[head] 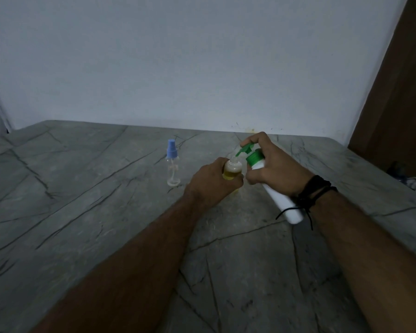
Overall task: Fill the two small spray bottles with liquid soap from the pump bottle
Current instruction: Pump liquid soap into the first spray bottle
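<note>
- Head view: the left hand (211,180) grips an uncapped spray bottle (232,169), fingers curled round its lower body, holding it upright at the middle of the grey veined worktop (82,212). Whether its base touches the surface I cannot tell; the hand hides it.
- The right hand (271,168) grips the white pump bottle (277,198), tilted so its green pump head (246,149) leans left and far, toward the open neck. A finger rests on top of the pump head; the nozzle tip hangs just above the mouth of the small bottle.
- Yellow liquid shows inside the held bottle, up to about the shoulder. No stream from the nozzle is visible at this size.
- A second spray bottle (173,164) stands upright to the left, apart from the hands, its blue sprayer cap (171,148) on. It looks clear and empty, with only the dip tube curled at its base.
- The cap of the held bottle is not in sight.
- A black cord bracelet (311,192) circles the right wrist, loose ends dangling.
- My judgement: the task is roughly half along. The first bottle seems nearly full; what is left is to finish it, cap it, then uncap, fill and close the blue-capped one.
</note>
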Available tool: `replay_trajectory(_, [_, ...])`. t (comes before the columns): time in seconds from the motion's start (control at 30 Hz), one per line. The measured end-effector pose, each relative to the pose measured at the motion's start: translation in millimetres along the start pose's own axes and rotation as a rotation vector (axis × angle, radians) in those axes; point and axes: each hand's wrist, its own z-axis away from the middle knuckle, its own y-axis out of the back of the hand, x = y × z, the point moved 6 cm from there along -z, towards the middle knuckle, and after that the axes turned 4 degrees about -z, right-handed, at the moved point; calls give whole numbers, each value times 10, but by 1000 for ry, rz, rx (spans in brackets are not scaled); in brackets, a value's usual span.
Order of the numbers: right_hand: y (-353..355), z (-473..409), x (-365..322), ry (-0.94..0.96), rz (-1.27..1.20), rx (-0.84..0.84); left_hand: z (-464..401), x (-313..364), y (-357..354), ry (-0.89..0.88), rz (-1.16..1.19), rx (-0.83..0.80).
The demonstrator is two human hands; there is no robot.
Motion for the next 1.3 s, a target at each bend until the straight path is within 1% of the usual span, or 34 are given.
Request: replay_trajectory(1.3, [-1,-2,-16,15,20,16,25,54,32,15,-24,-13])
